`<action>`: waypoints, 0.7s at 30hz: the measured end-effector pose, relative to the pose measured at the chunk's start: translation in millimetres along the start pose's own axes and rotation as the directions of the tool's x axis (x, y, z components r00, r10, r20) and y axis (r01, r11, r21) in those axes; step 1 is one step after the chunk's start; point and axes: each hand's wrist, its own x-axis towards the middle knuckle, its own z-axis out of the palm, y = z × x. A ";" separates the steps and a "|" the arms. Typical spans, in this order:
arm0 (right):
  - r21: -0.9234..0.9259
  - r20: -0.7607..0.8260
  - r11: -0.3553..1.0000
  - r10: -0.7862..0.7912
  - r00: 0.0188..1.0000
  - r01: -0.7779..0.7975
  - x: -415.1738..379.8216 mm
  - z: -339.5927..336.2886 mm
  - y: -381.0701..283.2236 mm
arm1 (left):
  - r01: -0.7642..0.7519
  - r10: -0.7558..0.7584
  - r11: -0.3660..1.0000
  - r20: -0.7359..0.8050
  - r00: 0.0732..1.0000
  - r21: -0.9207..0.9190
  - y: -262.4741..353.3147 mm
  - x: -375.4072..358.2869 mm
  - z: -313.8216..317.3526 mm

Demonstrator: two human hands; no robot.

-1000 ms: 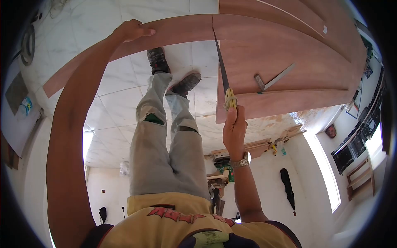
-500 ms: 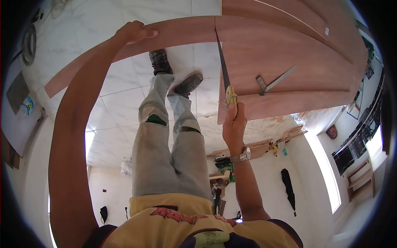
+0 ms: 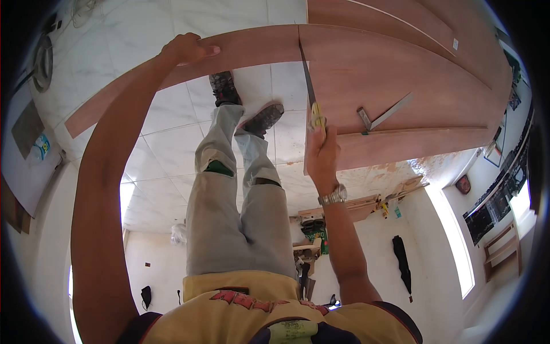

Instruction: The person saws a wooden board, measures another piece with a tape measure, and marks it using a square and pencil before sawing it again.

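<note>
My left hand point(image 3: 192, 50) grips the near edge of a long, thin reddish wooden board point(image 3: 252, 46), thumb on top and fingers at its far edge. My right hand point(image 3: 323, 152) is wrapped round the yellow handle of a handsaw point(image 3: 310, 83). The saw's dark, narrow blade points away from me and crosses the board, its far end at a thin line across the strip. To the right of that line, the board lies over broader reddish panels point(image 3: 355, 97); its left part sticks out above the floor. A try square point(image 3: 375, 120) rests on these panels.
White tiles cover the floor point(image 3: 172, 137), where my shoes point(image 3: 263, 119) stand below the board. More wooden sheets point(image 3: 401, 23) lie at the far right. Along the wall behind me are pieces of timber point(image 3: 361, 209) and tools. A coiled hose or cable point(image 3: 43, 63) is at far left.
My right hand has pushed the saw forward, away from me, along the board. My left hand keeps its place on the board. The whole view has shifted slightly.
</note>
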 end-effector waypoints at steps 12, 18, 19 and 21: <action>0.057 -0.034 0.998 -0.016 0.999 0.018 -57.3 -26.1 3.8 | -0.068 0.069 0.997 -0.044 0.997 0.029 -12.2 10.4 6.2; -0.070 -0.154 0.985 -0.164 0.974 0.155 170.7 67.4 -28.5 | -0.031 0.035 0.997 -0.055 0.998 0.069 -8.8 12.5 9.8; -0.079 -0.131 0.991 -0.120 0.984 0.110 181.7 70.1 -35.4 | -0.022 0.024 0.999 -0.036 0.999 0.037 -8.7 7.3 11.3; -0.027 -0.089 0.996 -0.088 0.992 0.086 131.0 51.2 -27.9 | -0.017 0.017 0.999 -0.004 1.000 -0.028 -5.2 3.8 3.1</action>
